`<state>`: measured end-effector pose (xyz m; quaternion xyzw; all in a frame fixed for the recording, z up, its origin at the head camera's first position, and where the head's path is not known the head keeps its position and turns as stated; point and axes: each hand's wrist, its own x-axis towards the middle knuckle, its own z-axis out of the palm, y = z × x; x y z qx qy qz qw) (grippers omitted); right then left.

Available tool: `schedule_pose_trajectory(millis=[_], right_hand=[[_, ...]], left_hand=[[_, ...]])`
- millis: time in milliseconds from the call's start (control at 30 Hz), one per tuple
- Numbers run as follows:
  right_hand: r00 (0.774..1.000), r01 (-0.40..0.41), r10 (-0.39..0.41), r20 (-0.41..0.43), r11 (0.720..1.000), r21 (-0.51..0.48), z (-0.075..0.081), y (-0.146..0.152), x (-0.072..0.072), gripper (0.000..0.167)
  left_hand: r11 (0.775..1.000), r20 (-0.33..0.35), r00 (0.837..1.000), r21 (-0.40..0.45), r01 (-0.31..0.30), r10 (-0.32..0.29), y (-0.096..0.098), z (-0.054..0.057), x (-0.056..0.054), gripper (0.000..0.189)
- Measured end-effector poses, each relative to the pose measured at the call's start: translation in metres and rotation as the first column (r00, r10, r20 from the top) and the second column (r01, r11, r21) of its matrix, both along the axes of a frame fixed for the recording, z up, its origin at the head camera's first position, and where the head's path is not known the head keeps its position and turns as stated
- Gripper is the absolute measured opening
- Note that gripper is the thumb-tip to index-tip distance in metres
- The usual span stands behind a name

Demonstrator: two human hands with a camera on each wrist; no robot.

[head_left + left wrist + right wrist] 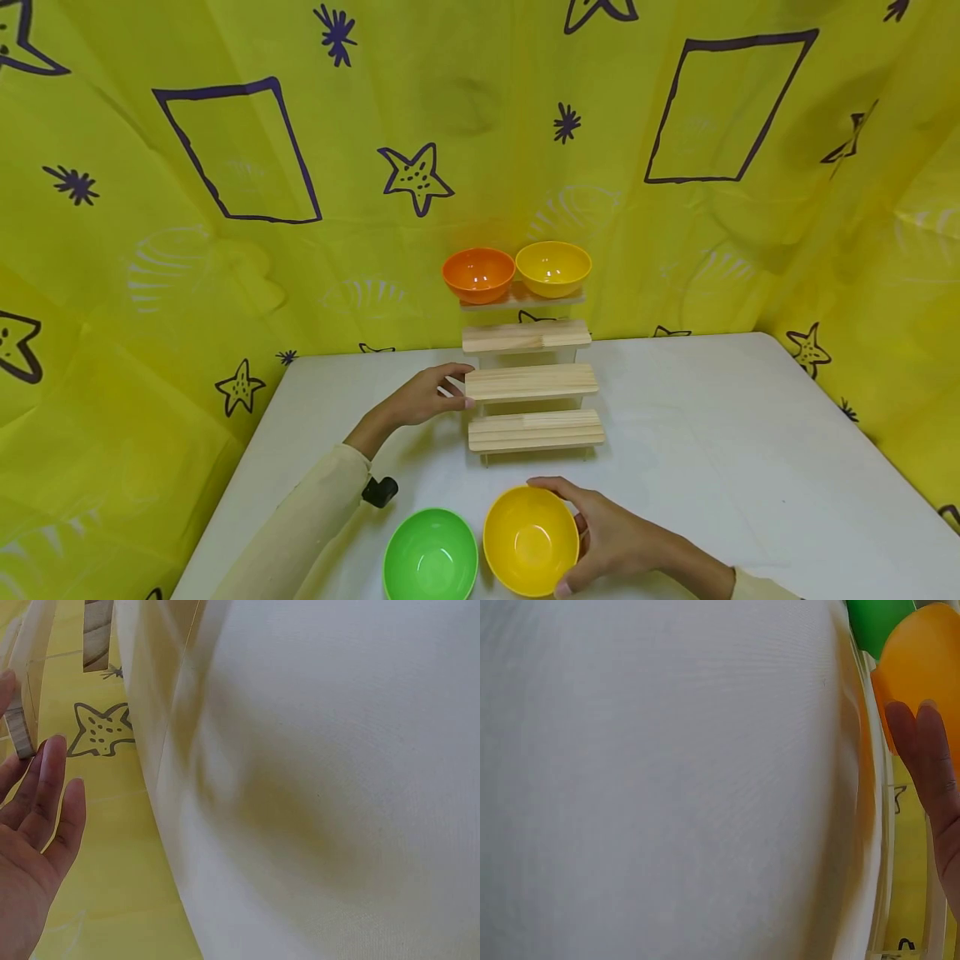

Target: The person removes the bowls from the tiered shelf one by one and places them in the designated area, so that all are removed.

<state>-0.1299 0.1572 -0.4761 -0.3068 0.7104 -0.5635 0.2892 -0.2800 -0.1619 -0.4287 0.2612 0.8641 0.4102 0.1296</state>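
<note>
A stepped wooden display stand [531, 383] has several pale wood shelves on a clear frame. My left hand [423, 395] holds the left end of one of its middle shelves, thumb at the front edge and index finger at the back. In the left wrist view, the fingers [52, 784] reach the shelf's end. At the front, my right hand [611, 533] grips a deep-yellow bowl [532, 542] by its right side, thumb near and fingers on the far side. Right wrist view: two fingertips [904, 724] lie along the bowl's outer wall. A green bowl [431, 557] sits just left of it.
On the stand's top shelf, an orange bowl [478, 275] and a lighter yellow bowl [553, 268] stand side by side. The white table [750, 450] meets a yellow patterned curtain [480, 100] at the back and sides. A black device [380, 492] is on my left wrist.
</note>
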Motion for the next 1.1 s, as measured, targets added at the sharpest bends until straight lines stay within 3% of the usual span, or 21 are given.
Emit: schedule_pose_trajectory(millis=[500,733,967,1100], right_hand=[[0.998,-0.042,0.043,0.041,0.999,-0.015,-0.0011,-0.0034,0.0005,0.100],[0.998,-0.057,0.058,0.030,0.998,-0.010,-0.0016,-0.0034,-0.0004,0.099],[0.997,-0.065,0.066,-0.037,0.997,0.038,-0.0013,-0.0018,-0.0012,0.099],[0.996,-0.082,0.083,-0.019,0.996,0.022,-0.0014,-0.0019,-0.0012,0.100]], left_hand=[[1.000,-0.002,1.000,-0.009,-0.001,0.001,-0.0006,0.0004,0.0025,0.061],[1.000,-0.004,1.000,-0.015,0.000,0.000,-0.0001,0.0030,0.0027,0.061],[1.000,-0.001,1.000,-0.010,0.002,-0.003,0.0005,0.0030,0.0015,0.061],[1.000,0.005,1.000,-0.009,0.003,-0.003,0.0011,0.0029,0.0010,0.061]])
